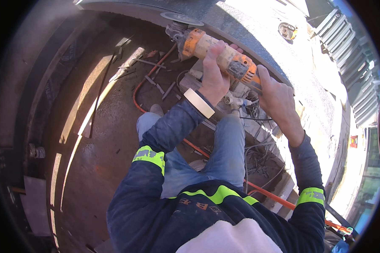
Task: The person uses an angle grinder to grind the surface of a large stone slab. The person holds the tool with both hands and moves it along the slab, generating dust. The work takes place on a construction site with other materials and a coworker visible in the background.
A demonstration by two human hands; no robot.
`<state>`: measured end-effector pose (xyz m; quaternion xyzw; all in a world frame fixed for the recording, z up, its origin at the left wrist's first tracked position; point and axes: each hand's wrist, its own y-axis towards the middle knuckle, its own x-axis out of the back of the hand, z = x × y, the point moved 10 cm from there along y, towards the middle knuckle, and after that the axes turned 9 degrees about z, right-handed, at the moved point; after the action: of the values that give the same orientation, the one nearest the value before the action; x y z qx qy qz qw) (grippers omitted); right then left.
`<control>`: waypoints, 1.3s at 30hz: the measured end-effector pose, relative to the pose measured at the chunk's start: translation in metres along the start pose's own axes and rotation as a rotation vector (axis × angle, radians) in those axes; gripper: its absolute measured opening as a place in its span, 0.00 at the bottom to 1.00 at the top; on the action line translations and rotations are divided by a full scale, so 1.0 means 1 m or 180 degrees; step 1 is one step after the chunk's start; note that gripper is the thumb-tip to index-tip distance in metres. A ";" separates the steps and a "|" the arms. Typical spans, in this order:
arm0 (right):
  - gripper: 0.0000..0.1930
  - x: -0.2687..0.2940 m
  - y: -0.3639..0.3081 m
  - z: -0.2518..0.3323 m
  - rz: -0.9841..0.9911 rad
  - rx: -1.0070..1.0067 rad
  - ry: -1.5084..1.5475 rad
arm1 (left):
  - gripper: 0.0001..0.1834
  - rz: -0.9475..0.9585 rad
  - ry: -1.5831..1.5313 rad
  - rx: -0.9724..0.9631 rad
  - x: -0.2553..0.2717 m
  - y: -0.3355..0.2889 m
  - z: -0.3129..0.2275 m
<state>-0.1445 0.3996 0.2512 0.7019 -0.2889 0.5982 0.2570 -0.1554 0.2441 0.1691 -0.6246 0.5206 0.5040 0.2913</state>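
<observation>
Left hand (214, 78): gripping orange power tool (203, 44) mid-body.
Right hand (279, 96): closed around its rear end.
Grey slab (234, 23): just beyond both hands.

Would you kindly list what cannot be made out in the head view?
Head view, left hand: middle of the fingers, hidden by the power tool.
Head view, right hand: most fingertips, hidden by the hand itself.
Head view, blue thing: full shape, cut off by the lower edge.
Head view, red thing: too small to identify.
</observation>
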 end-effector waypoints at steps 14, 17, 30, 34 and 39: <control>0.32 -0.007 0.023 0.010 0.0017 0.0181 0.0784 | 0.26 0.0059 0.0006 -0.0202 0.009 0.016 -0.022; 0.33 -0.008 0.027 0.012 0.0100 0.0129 0.0901 | 0.25 0.0017 0.0026 -0.0148 0.015 0.019 -0.024; 0.30 -0.012 0.044 0.029 0.0275 0.0015 0.0578 | 0.20 -0.0120 -0.0029 -0.0085 0.042 0.041 -0.038; 0.24 -0.009 0.041 0.028 -0.0031 0.0214 0.0587 | 0.20 -0.0054 -0.0167 -0.0136 0.028 0.035 -0.039; 0.32 -0.026 0.011 0.001 -0.0011 -0.0111 0.0476 | 0.21 -0.0016 -0.0132 -0.0185 0.003 0.004 -0.016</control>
<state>-0.1549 0.3936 0.2257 0.6512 -0.2780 0.6434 0.2910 -0.1541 0.2275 0.1721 -0.6236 0.4979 0.5310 0.2850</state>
